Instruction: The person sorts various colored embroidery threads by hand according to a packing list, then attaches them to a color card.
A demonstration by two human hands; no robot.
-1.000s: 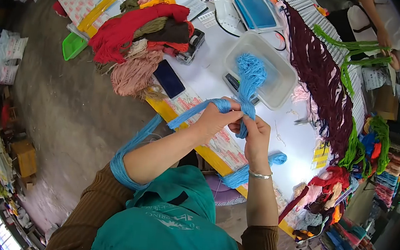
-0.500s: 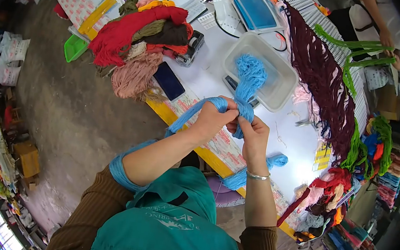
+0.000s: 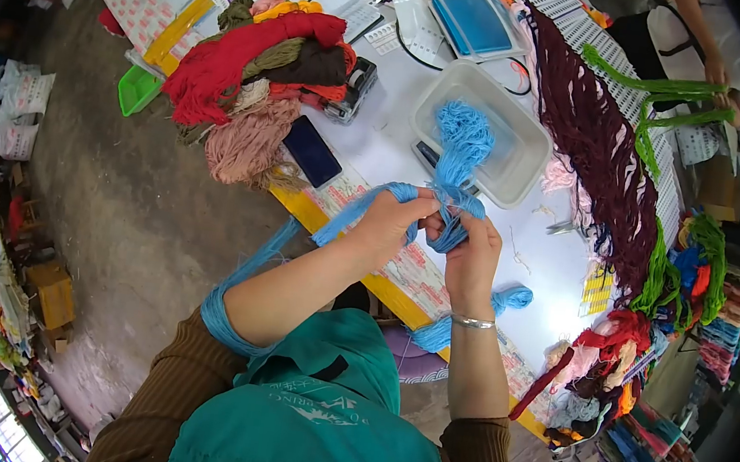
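Observation:
A skein of light blue yarn [image 3: 464, 141] runs from a translucent plastic tub down to my hands. My left hand [image 3: 389, 224] pinches blue strands over the table's near edge, with a loop of the yarn lying across its back. Close beside it, my right hand [image 3: 474, 250] grips a looped part of the same yarn, thumb and fingers closed. More blue yarn is wound around my left forearm near the elbow and hangs up toward the left hand. Another blue bundle [image 3: 511, 297] lies on the table by my right wrist. Fingertips partly hide where the strands cross.
The plastic tub [image 3: 523, 171] stands just beyond my hands. A dark phone [image 3: 313, 152] and a pile of red yarn [image 3: 257, 58] lie left. Dark maroon yarn [image 3: 582, 127] stretches along the right. A person's hand [image 3: 716, 74] is near green yarn [image 3: 660, 86] at upper right.
The tight wrap of blue yarn between my hands has loosened into an open loop. My right hand has shifted slightly up and right. The strands by my left forearm have spread out.

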